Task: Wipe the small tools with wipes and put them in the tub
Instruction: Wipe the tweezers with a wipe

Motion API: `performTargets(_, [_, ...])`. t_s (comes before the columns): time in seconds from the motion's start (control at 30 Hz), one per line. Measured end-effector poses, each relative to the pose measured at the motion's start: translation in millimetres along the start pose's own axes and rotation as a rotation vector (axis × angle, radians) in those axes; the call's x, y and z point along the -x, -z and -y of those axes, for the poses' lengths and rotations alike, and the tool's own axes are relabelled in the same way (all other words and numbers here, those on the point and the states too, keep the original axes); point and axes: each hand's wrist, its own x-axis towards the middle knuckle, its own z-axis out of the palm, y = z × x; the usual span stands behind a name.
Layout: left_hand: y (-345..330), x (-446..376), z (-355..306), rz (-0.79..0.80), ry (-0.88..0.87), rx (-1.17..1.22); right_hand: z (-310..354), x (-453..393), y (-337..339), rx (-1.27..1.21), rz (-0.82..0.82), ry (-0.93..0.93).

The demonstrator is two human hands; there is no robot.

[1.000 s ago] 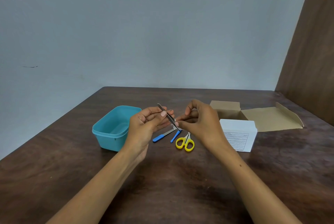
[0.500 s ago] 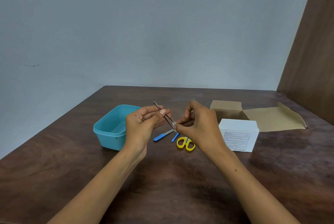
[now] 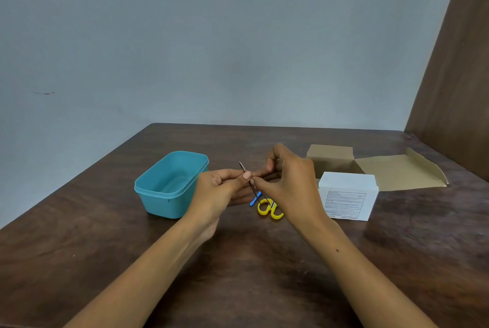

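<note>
Tweezers (image 3: 246,174): pinched in left hand (image 3: 219,190) above counter (image 3: 105,248), right of empty tub (image 3: 169,184). Right hand (image 3: 288,190) pinches lower shaft; wipe unseen. Risk: thin metal slips, drops onto scissors (image 3: 270,211) below instead of tub.

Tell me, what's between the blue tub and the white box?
In the head view, both hands sit between the tub and white box, holding thin tweezers; below them lie yellow scissors and a blue-handled tool.
</note>
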Motion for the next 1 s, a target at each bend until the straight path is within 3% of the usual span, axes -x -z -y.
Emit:
performTargets(0.4, [-2.0, 0.8, -5.5, -0.113, -0.082, -0.026, -2.5, 2.3, -4.1, -0.027, 0.085, -0.104])
performTargets(0.57, [-3.6, 1.2, -3.1, -0.075, -0.094, -0.045, 3.1, 2.6, -8.7, -0.096, -0.002, -0.052])
performTargets(0.83, [0.6, 0.5, -6.6, -0.106, -0.070, 0.049, 0.2, 4.6, -7.7, -0.069, 0.084, -0.122])
performTargets(1.0, [-1.2, 0.3, -5.2, -0.076, -0.059, 0.029, 1.4, 1.6, -4.8, -0.268, 0.038, -0.226])
